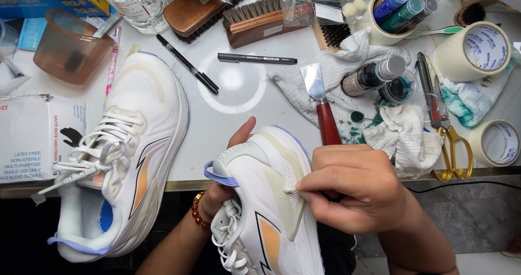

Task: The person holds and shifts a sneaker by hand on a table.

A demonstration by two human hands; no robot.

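- My left hand (222,185) is inside the shoe (266,210) held over my lap; if it loosens, the shoe twists.
- My right hand (353,191) pinches a small wad (290,187) against the shoe's side; pressing hard could smear.
- Above my right hand, the scraper (321,104) could snag.

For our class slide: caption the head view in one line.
Left hand steadies a white sneaker while right hand pinches its side.

White mesh-cloth shoe (271,199) with matt smooth overlays; scraper (321,104) of bright metal and glossy red wood; stained rough cloth rag (401,136); glossy white tabletop (239,120).
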